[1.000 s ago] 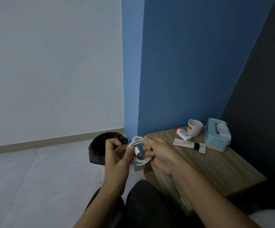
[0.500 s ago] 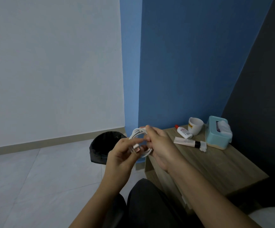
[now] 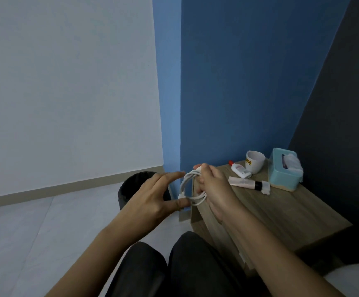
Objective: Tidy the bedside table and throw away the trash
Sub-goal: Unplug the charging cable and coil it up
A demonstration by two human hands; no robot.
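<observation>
Cable: a coiled white charging cable [image 3: 192, 188], held in the air just off the wooden bedside table's [image 3: 285, 213] near corner, above the floor beside the black waste bin [image 3: 131, 189].
Right hand [image 3: 214, 187]: fingers clamped round the coil's far side.
Left hand [image 3: 152, 198]: fingers spread apart, thumb near the loops, gripping nothing.
Handling: likely light, limp and springy; best pinched across all the loops.

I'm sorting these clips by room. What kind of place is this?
Probably a bedroom: a small wooden bedside table against a blue wall holds a tissue box, a mug and lotion tubes, with a black bin beside it.
</observation>
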